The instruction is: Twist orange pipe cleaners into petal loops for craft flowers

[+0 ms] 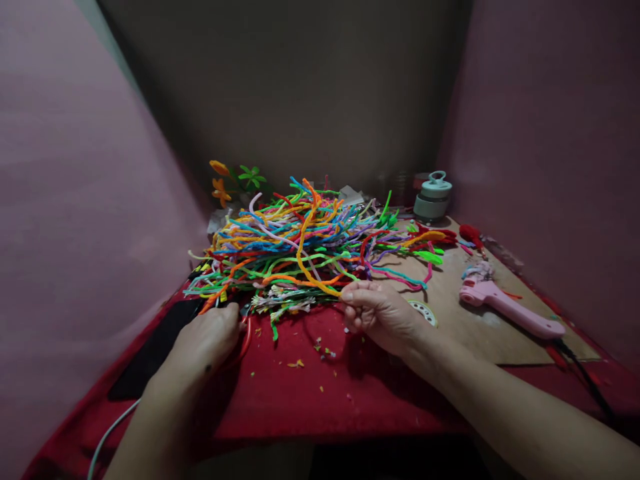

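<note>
An orange-yellow pipe cleaner (pixel 301 250) is pinched at its near end between the thumb and fingers of my right hand (pixel 375 313); its wavy length rises over the pile. On the left, my left hand (pixel 213 333) is closed around red-handled pliers (pixel 249 337) at the table's surface. One curved handle and a bit of the metal head show beside the fingers; the rest is hidden. Behind both hands lies a big heap of multicoloured pipe cleaners (pixel 280 233). In front of it is a bundle of pale-tipped flower stamens (pixel 285 300).
A pink glue gun (pixel 510 310) rests on a brown board (pixel 450 327) at right, its black cord trailing forward. Behind it stands a mint-lidded bottle (pixel 433 197). A black flat device (pixel 155 353) lies at left, near a white cable (pixel 113 430). Scraps dot the red cloth (pixel 300 407).
</note>
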Available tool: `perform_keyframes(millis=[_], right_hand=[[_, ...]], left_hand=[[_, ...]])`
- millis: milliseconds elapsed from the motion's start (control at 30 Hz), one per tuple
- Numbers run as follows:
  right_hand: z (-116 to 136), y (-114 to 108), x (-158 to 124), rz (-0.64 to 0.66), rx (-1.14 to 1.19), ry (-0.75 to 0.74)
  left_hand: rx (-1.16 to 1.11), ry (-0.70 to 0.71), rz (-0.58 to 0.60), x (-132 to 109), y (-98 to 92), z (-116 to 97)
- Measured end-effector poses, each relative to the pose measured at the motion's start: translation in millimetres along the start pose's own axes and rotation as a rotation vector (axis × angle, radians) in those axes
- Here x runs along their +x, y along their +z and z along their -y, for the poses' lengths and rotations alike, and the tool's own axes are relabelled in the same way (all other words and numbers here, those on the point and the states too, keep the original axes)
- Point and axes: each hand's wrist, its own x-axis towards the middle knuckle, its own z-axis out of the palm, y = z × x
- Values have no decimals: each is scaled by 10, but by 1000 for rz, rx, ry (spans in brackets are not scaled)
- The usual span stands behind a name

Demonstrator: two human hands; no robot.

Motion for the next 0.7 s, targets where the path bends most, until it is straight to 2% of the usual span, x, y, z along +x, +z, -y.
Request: perform_keyframes(millis=[67,100,167,200,233,267,333,400,433,500,700], right_hand=[[4,4,-4,-3,5,-3],[3,7,-5,2,5,-4],[-6,15,-7,17,3,-8],[-13,19,-7,25,4,-10],[-22,23,-8,29,7,-13],[-31,25,-7,32,11,-13],[-47,24,-4,37,6,-5],[-59,16,3,41,-20,19],[-63,11,8,41,-39,33],[-69,-2,19,34,-89,56],[-90,7,40,59,-254,14]], left_hand=[[-21,-28,-21,18,-6,22],[-44,-38,-81,4,-17,3],[-191,-28,-308,-53,-52,-120],[-384,46,-402,-82,-75,-224],[-639,159,-381,-102,-99,-349],[-901,249,-263,-107,-123,-484],[-1378,373,72,-71,-168,-753],[-1801,415,160,5,-206,-969],[-1935,415,166,42,-221,-1049],[-2042,413,148,88,-241,-1159],[-2058,402,-4,18,-231,-1247]])
